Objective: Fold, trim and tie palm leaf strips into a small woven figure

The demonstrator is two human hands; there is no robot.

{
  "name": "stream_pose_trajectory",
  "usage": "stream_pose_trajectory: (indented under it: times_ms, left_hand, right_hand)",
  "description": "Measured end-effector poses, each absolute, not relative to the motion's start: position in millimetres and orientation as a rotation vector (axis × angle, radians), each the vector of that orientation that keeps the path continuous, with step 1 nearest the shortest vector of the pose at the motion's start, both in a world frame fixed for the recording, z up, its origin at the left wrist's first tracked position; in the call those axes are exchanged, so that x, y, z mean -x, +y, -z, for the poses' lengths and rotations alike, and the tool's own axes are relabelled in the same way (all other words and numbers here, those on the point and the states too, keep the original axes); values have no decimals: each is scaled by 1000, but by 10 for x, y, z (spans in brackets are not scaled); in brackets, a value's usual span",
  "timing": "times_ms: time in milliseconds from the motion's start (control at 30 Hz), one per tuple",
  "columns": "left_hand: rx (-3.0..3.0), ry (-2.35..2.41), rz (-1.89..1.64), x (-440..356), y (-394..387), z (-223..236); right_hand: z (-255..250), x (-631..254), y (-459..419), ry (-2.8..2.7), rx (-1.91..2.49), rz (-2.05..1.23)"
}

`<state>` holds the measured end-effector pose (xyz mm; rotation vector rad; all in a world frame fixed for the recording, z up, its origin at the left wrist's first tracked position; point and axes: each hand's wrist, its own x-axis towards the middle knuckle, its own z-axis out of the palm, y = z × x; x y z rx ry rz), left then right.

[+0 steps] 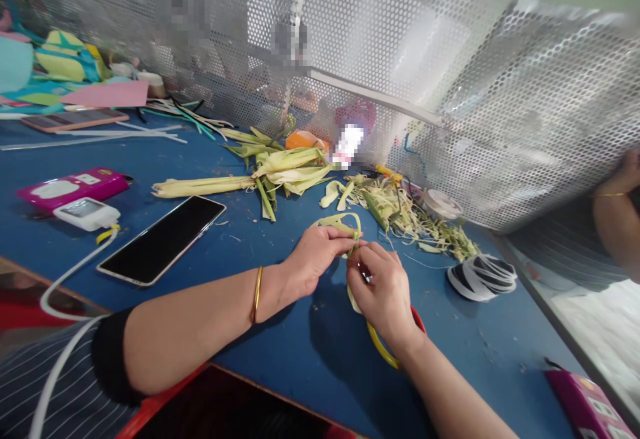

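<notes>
Two bare hands meet in the head view on a pale green, narrow, looped strip of plant husk [358, 224], just above the blue tabletop [280, 259]. The left hand [316, 252] pinches it tightly between thumb and fingertips; the right hand [383, 286], curled, closes its fingertips just below, nearer 5 o'clock. From this pinch the loop arches toward 10 to 12 o'clock, so its long axis lies mostly crosswise. The pale green, leafy husk bundle [295, 166] sits at 10, the heaped, shredded husk scraps [400, 216] at 2. Bare tabletop opens at 7 o'clock, ending at the near edge; a yellow-and-red curved rim [383, 346] crowds 5.
</notes>
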<state>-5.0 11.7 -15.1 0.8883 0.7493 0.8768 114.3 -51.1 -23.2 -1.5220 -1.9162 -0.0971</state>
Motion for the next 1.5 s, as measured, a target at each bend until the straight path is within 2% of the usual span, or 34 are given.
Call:
stream_pose_trajectory:
  times_ms: [267,433,500,667,767,967,1167,1233,1333,1367,1433,1500]
  left_hand:
    - [-856,728,-889,73,134,100]
    - [-957,691,-794,119,147,50]
    - [-970,635,-708,128,140,51]
    - [-987,590,-530,135,122,82]
    - [-955,632,-539,123,107,98]
    - [-972,657,-545,98,78,102]
    - [-1051,649,-441,131,123,103]
    - [-1057,645,-403,140,127,98]
    - [-1107,660,-393,139,100,79]
    - [-1137,661,-400,134,84,75]
    - [-1205,653,-419,120,50,84]
    - [-1263,658,-430,102,21,117]
  right_hand:
    - [199,-1088,-563,-1951,1486,62]
    - [142,-1231,-531,-1535,1501,-32]
    - [141,-1295,-474,-1328,1491,-239]
    - [153,-1307,-380,-977,1293,-1013]
    - [151,-1268,-381,-859,1169,-1141]
    - [206,-1206,-387,-814,1116,-1064]
    - [272,-1219,-377,-871,1240,-1052]
    - [220,-1298,-383,-1022,1411,-803]
    - [88,-1417,-401,-1275,1565,-112]
    - [49,-1436,-407,-1376,1553,21]
    - [3,-1426,-416,-1599,1516,-25]
    - [9,-1367,-421,-1666,1494,-369]
